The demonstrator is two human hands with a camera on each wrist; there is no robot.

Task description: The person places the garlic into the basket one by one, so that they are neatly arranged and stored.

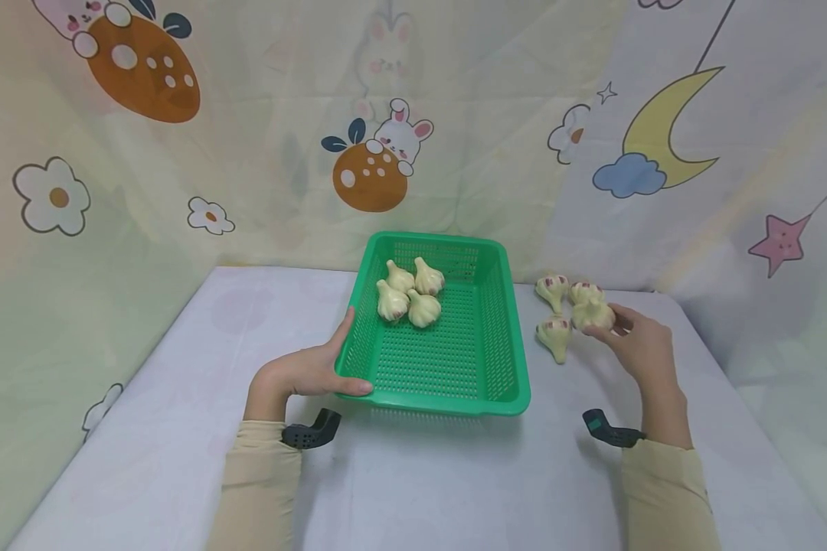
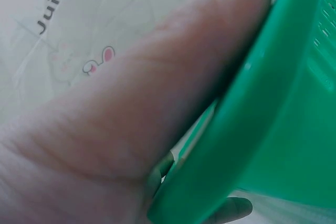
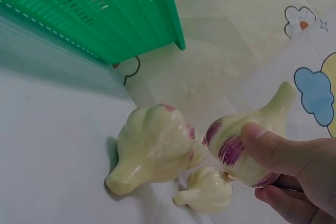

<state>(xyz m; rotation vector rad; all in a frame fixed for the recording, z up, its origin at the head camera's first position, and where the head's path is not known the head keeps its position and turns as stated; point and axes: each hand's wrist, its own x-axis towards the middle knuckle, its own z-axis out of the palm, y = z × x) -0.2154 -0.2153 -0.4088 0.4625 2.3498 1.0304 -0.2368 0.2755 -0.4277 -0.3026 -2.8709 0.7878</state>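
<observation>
My left hand grips the near left corner of a green plastic basket, thumb and fingers spread along its rim. In the left wrist view the hand lies close against the basket's green rim. Several pale garlic bulbs lie inside, toward the basket's far left. On the right, my right hand pinches a garlic bulb between thumb and fingers; purple streaks and the root end show. Beside it lie other bulbs, one at the front and two behind, partly overlapped in the right wrist view.
A white-covered table carries the basket and bulbs. Behind it hangs a pale cloth printed with rabbits, flowers and a moon, close to the basket's far edge. Dark wrist-worn devices sit at both wrists.
</observation>
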